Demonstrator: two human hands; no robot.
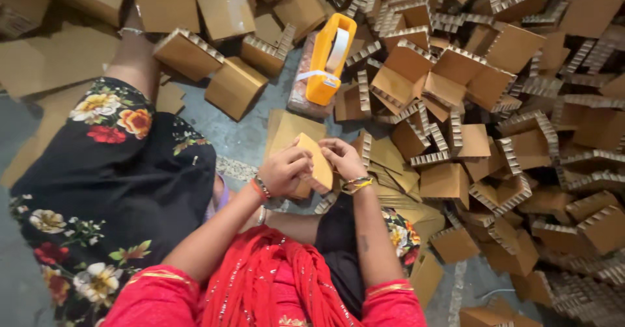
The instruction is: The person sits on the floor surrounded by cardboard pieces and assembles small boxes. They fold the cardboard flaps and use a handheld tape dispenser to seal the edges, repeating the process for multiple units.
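Cardboard everywhere: brown corrugated pieces cover the floor around a seated person.

Head view. Both hands meet just below the orange tape dispenser (330,57). The left hand (285,169) is clenched around a small folded cardboard piece (318,163), thumb over its near face. The right hand (341,158) pinches the same piece from the other side, fingers curled on its far edge. The piece sits tilted between the two hands, above the person's lap and over a flat cardboard sheet (293,126) lying on the grey floor.

Judgement on doing this well: the fold looks as if it needs both flaps pressed square before any tape goes on, so the left hand should keep a firm hold while the right one lines up the edge. A skewed corner would likely leave the honeycomb core showing.

Packages by place, all relative to the dispenser:
- Dispenser stands upright on a speckled brown block (303,86), white tape hanging from its front.
- Left of it, closed plain brown blocks (234,86), box-shaped, no visible label.
- Right of it, a large heap of L-shaped corner pieces (456,80), brown faces with pale honeycomb edges.
- Below and right of it, more corner pieces (514,190) piled loosely.

No signs or printed labels can be made out.
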